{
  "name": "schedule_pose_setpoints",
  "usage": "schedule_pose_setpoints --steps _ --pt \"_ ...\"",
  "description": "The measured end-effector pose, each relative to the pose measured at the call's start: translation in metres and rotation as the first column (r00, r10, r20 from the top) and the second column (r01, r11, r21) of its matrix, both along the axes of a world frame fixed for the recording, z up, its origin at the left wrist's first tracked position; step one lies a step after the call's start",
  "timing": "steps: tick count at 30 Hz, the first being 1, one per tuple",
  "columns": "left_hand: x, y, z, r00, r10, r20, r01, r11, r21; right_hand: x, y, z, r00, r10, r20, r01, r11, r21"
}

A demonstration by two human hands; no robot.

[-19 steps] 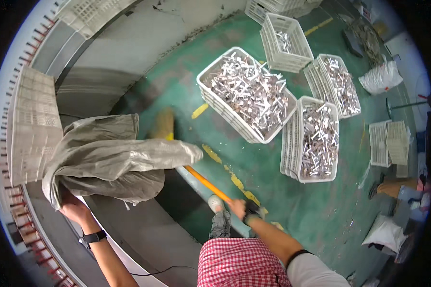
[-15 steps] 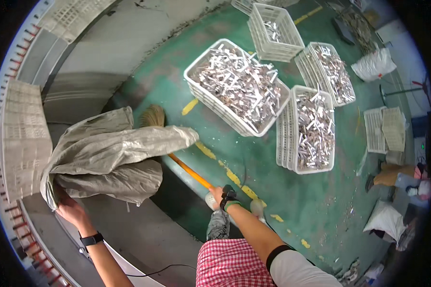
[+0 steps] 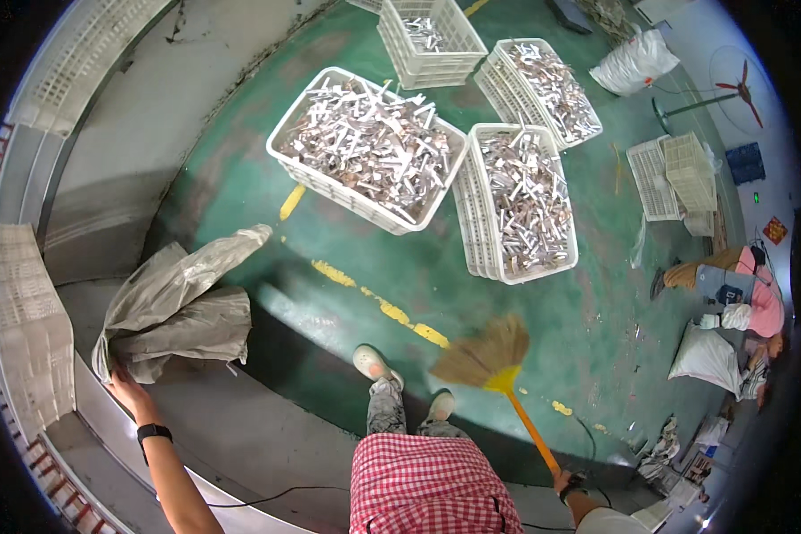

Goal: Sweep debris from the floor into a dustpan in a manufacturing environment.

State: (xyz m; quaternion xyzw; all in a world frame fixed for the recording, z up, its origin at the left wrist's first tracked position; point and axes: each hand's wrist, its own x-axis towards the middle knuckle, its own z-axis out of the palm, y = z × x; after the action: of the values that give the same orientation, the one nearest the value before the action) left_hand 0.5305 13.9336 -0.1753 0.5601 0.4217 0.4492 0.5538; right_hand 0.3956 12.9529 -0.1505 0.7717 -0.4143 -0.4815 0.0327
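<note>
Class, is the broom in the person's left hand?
No, the right hand holds the broom; the left hand holds the sack.

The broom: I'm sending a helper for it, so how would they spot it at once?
On the green floor, look ahead and slightly right of the red-checked apron. The broom is there, orange handle in the right hand. Flared tan bristles and a yellow collar set it apart from the pale crates beyond.

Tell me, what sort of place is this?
Probably a workshop or factory floor: white plastic crates heaped with small, shiny, metallic-looking pieces, worn yellow markings across a green floor, and full white sacks.
</note>
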Motion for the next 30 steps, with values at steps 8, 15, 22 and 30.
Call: schedule_pose_setpoints --steps 8,15,22,30 --pt "-0.083 -0.032 -0.071 0.878 -0.07 -0.473 -0.06 0.966 -0.253 0.007 0.06 0.092 0.872 0.397 0.287 -0.469 0.847 0.25" --pt "-0.078 -0.262 -0.123 0.946 -0.294 -0.138 0.006 0.439 -0.898 0.128 0.225 -0.134 0.751 0.014 0.66 -0.335 0.87 0.362" --pt "-0.045 -0.451 -0.035 0.602 -0.761 -0.241 0.2 0.437 -0.877 0.181 0.202 -0.122 0.931 0.277 0.236 -0.364 0.713 0.599" --pt "-0.121 -0.523 -0.007 0.501 -0.799 -0.332 0.043 0.406 -0.913 -0.065 -0.07 -0.05 0.938 0.071 0.338 -0.266 0.774 0.575"
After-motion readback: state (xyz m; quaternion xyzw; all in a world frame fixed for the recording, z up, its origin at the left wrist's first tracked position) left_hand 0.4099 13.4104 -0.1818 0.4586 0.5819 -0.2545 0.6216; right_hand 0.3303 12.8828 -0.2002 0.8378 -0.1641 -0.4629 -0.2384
